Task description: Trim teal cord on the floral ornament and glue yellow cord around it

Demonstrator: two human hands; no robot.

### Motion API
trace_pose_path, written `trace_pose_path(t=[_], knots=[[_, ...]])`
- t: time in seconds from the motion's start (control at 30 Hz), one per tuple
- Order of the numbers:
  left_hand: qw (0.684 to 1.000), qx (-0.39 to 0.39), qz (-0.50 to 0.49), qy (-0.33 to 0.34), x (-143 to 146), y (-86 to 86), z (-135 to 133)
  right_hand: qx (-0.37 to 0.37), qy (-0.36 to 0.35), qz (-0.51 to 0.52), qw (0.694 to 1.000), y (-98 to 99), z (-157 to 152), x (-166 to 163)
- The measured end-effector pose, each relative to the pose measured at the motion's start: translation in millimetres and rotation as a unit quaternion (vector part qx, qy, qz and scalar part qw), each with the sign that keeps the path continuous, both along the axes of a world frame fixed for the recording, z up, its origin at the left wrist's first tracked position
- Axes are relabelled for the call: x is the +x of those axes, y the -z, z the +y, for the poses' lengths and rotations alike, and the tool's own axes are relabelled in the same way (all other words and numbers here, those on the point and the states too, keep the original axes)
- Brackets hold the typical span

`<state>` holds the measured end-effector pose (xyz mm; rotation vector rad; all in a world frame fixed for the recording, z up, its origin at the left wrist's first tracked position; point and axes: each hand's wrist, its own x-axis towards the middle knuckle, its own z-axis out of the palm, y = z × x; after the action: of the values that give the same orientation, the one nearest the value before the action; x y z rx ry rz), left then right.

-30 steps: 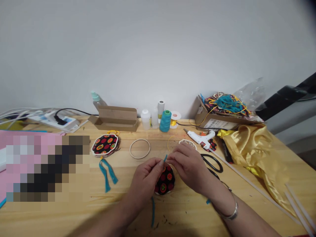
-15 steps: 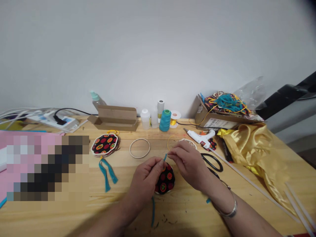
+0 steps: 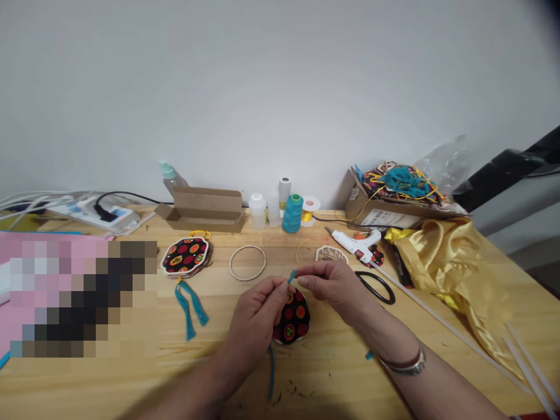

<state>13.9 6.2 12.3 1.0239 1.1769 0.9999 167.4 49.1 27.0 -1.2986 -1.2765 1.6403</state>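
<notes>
One black fabric piece (image 3: 294, 319), dark-red dots, orange-red medallions, pale edge, partly covered by left hand (image 3: 257, 312), pinched on teal strip (image 3: 291, 277). Right hand (image 3: 335, 289) at strip's tip, finger and thumb close together, hold unclear. Beyond: teal thread cone (image 3: 293, 215).

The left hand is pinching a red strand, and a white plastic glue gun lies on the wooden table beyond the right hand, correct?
Red is wrong: the head view shows the left hand pinching a teal strand. The white plastic glue gun does lie on the wooden table beyond the right hand.
</notes>
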Motion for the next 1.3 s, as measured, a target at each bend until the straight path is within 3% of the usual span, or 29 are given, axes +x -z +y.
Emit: trace_pose_path(t=[0.3,0.6,0.77,0.9,0.97,1.07,1.17,1.23,1.3], knots=[[0.999,0.011,0.02,0.028,2,-6.4,0,-0.056,0.0,0.122,0.991,1.8,-6,-7],[0.999,0.01,0.031,0.038,2,-8.6,0,0.013,0.023,0.138,0.99,2.8,-6,-7],[0.996,0.044,0.073,0.021,2,-9.7,2,0.032,0.02,0.212,0.977,-9.1,-4,2],[0.989,0.07,0.129,-0.001,2,-6.0,5,0.064,0.061,0.243,0.966,-19.4,-4,7],[0.978,0.106,0.178,-0.03,1,-3.0,6,0.094,0.084,0.252,0.959,-21.5,-3,9],[0.936,0.207,0.252,-0.136,-1,-1.5,6,0.131,0.117,0.248,0.953,-20.9,0,12],[0.909,0.271,0.249,-0.196,-3,-5.2,1,0.158,0.131,0.224,0.953,-17.5,2,12],[0.949,0.218,0.19,-0.126,-2,-7.9,-3,0.174,0.124,0.197,0.957,-14.7,1,10],[0.993,0.075,0.091,0.002,0,-8.3,-4,0.195,0.11,0.165,0.961,-11.9,-1,7]])
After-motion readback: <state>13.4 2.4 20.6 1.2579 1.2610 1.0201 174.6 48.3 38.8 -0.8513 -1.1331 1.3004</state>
